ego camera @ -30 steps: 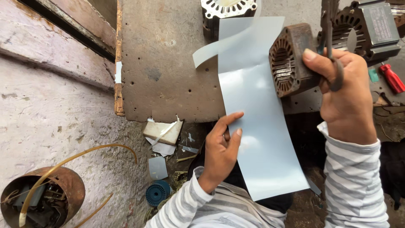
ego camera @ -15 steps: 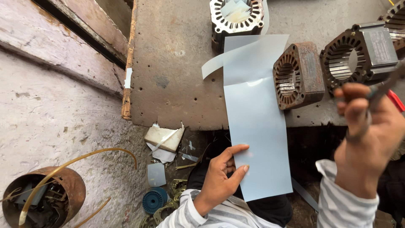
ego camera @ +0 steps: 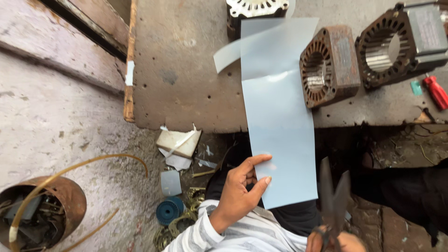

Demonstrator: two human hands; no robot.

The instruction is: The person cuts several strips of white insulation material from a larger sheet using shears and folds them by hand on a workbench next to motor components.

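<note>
Two hands worked: left hand [ego camera: 238,193] pinched the pale blue insulation sheet [ego camera: 280,135]; right hand [ego camera: 338,241] gripped open scissors [ego camera: 332,198]. Unsupported, the sheet risked buckling into a crooked cut.

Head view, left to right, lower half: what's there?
Rusty can → blue spool → left hand holding the pale blue sheet → scissors open, in the right hand.

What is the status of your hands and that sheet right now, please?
Left hand pinching the near edge of the pale blue sheet. Right hand gripping open scissors, blades just right of the sheet. Motor stator beside the sheet's far end.
</note>
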